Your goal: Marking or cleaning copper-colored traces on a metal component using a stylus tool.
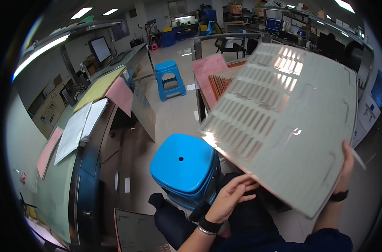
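Observation:
A large flat circuit board panel (300, 122), grey-green with copper-coloured edges and rows of slot-like marks, is held tilted in front of me on the right. My right hand (345, 170) grips its right edge, the fingers partly hidden behind it. At its lower left edge, my left hand (233, 197) has its fingers loosely bent against the rim; how firmly they grip is hard to tell. A similar dark panel (136, 231) stands low by my leg. Just left of the held panel is a blue plastic stool (180, 161).
Left of me runs a bench (52, 201) with white papers (73, 132), pink sheets and a yellow pad (99, 88). Behind the panel, a rack holds a stack of copper-edged boards (219, 86) and a pink sheet (205, 73). Farther off stands another blue stool (170, 80).

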### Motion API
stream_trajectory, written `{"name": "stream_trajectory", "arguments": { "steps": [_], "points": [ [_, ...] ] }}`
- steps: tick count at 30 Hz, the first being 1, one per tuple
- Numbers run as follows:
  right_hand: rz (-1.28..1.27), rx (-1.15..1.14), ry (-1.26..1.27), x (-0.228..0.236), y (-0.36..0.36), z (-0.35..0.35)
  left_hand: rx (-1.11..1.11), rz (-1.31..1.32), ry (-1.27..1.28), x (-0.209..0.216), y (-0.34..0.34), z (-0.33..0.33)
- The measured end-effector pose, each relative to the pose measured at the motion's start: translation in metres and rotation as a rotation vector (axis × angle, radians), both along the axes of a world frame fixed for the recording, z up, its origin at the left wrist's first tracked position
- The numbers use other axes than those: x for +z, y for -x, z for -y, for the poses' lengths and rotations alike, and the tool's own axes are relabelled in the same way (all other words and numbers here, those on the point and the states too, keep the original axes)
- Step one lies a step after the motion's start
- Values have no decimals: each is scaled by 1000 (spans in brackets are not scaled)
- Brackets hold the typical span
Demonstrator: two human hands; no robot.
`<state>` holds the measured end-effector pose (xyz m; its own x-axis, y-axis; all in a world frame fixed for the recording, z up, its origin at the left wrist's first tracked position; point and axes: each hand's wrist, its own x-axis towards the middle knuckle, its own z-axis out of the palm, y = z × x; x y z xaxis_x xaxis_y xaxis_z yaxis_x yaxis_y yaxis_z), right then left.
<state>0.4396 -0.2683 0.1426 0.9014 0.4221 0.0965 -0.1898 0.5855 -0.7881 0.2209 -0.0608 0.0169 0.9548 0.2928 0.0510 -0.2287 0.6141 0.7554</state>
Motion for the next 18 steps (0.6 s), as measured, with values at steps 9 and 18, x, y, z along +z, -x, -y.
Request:
{"name": "stream_trajectory", "arguments": {
  "steps": [9, 18],
  "points": [
    [-137, 81, 441, 11, -197, 54, 282, -260, -35, -54, 75, -8],
    [-159, -239, 536, -57, -311, -31, 469, -392, 69, -100, 122, 2]
  ]
}}
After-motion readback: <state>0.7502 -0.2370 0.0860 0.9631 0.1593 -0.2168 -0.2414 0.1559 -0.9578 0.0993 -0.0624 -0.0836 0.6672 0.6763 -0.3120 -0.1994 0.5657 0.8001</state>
